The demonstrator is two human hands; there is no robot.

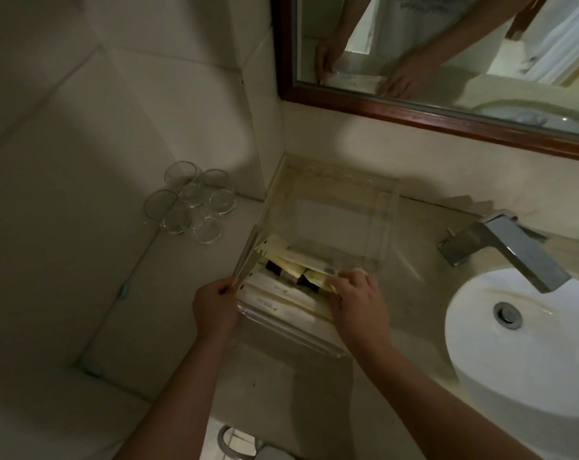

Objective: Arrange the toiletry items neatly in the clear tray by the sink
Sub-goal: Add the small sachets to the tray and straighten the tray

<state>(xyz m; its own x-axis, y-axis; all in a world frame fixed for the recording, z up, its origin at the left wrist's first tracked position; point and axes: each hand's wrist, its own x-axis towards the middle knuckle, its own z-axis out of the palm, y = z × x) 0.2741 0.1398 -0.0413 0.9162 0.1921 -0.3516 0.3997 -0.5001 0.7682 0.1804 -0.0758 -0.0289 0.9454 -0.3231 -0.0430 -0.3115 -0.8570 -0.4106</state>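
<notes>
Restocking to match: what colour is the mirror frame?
Dark reddish-brown wood, the mirror frame, shown in the head view.

The tray [377, 227] is clear with a yellowish tinge. Its packets [283, 257] are pale cream and white, with dark brown small bottles [275, 267] between them. Right, the sink [513, 370] is white, the tap [510, 247] silver-grey. The far mirror frame [381, 106] is reddish-brown.

The clear tray [331, 207] sits left of the sink, cream toiletry packets [281, 257] heaped at its near end.
</notes>
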